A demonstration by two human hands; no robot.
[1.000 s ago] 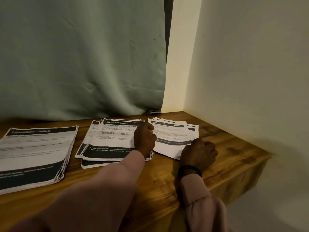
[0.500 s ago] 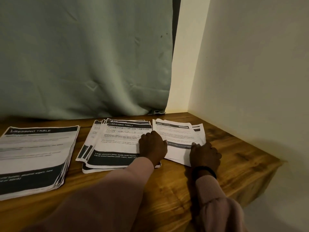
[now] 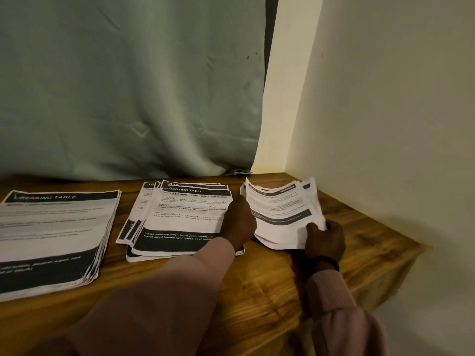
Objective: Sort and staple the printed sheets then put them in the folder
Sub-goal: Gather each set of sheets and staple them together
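Observation:
Three piles of printed sheets lie on a wooden table (image 3: 257, 291). The right pile (image 3: 280, 211) is bowed upward off the table between both my hands. My right hand (image 3: 325, 240) grips its near right corner, thumb on top. My left hand (image 3: 239, 222) holds its left edge, fingers curled against the sheets. The middle pile (image 3: 180, 217) is fanned and untidy, headed "Dressing Table". A thicker pile (image 3: 51, 235) lies at the far left. No stapler or folder is in view.
A pale green curtain (image 3: 128, 86) hangs behind the table. A cream wall (image 3: 385, 111) closes off the right side, close to the right pile. The table's right edge (image 3: 401, 273) drops off just beyond my right hand.
Both hands moved from resting on the flat right pile to gripping its edges, and the pile has lifted and bowed upward. The view shifted slightly to the right.

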